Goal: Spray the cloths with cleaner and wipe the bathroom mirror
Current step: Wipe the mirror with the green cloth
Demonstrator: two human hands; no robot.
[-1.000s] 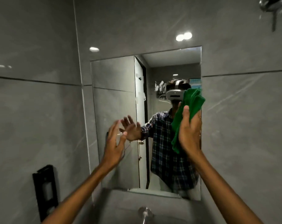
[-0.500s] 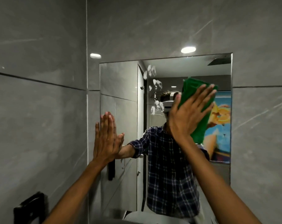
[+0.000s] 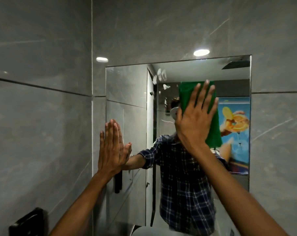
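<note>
Right hand (image 3: pixel 193 121) flattens one green cloth (image 3: pixel 212 132) on mirror (image 3: pixel 127 86); left hand (image 3: pixel 112 149) bare.

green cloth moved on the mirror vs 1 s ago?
Yes. The green cloth under the right hand went from the mirror's right edge toward its middle and upper part, nearer the foam blobs.

No legible text, seemingly, anywhere.

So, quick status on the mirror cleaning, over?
Right hand flat, pressing green cloth on mirror. Left hand open, braced at mirror's left edge. White cleaner smears upper left of cloth, unwiped. Nothing blocking.
</note>
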